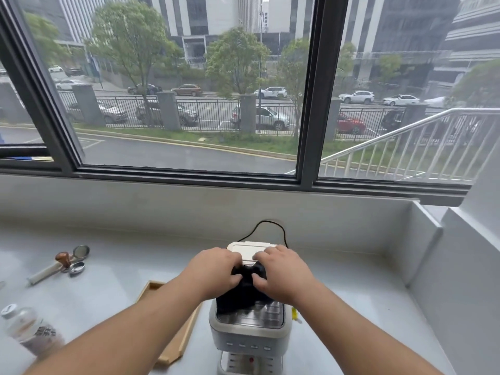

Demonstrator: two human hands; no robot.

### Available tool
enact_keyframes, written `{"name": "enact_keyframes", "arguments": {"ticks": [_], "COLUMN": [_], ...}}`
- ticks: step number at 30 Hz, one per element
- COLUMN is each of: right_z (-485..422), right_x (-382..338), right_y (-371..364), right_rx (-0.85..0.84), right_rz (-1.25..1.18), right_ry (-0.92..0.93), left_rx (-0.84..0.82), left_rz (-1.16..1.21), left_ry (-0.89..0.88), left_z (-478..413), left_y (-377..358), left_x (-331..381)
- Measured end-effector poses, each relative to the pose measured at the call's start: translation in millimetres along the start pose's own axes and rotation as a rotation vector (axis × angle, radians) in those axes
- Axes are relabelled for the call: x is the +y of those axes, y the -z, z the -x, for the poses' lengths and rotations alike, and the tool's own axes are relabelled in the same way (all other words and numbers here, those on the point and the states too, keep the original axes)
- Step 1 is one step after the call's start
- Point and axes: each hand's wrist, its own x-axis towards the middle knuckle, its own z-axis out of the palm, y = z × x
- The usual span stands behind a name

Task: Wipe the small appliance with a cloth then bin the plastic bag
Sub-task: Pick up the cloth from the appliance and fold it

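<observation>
A small white coffee machine [250, 334] stands on the grey counter in front of me, with a ribbed metal top and a cream lid at its back. A black cloth [240, 292] lies bunched on that top. My left hand [213, 269] and my right hand [281, 272] both grip the cloth from either side, fingers curled into it. A black power cord [270, 226] loops behind the machine. I see no plastic bag, apart from a small yellowish scrap [295, 313] beside the machine on the right that I cannot identify.
A wooden tray [173, 345] lies left of the machine under my left forearm. A portafilter, tamper and metal cup [67, 263] sit at far left. A plastic bottle [24, 328] lies at lower left. The window sill wall runs behind; a wall stands at right.
</observation>
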Motion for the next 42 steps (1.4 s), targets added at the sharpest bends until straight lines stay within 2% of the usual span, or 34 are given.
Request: {"name": "enact_keyframes", "arguments": {"ticks": [3,12,17,26,32,34,37,39,42], "right_z": [1,-6,-20,-49,-68,-75,-84,-90,-96], "right_x": [0,-7,-16,-46,-64,-69,-73,-76,-79], "right_y": [0,20,44,82,97,102,111,119,129], "right_rx": [-0.052,-0.065,-0.013,0.063,0.270,0.316,0.414,0.474,0.542], "right_rz": [0.023,-0.037,-0.062,-0.294,-0.331,-0.442,-0.804,-0.925,-0.972], "right_ry": [-0.010,-0.065,-0.111,-0.265,-0.313,-0.382,-0.480,-0.502,-0.501], "left_rx": [0.052,0.194,0.272,0.425,0.426,0.435,0.441,0.401,0.280], "left_rz": [0.056,0.251,0.410,0.592,0.613,0.620,0.716,0.882,1.173], "left_ry": [0.002,-0.048,-0.054,-0.201,-0.192,-0.170,-0.111,-0.066,-0.006], "left_z": [-6,-23,-36,-57,-62,-63,-65,-68,-71], "left_y": [0,30,67,149,170,168,160,154,144], "left_x": [-1,-13,-21,-41,-74,-90,-113,-126,-140]}}
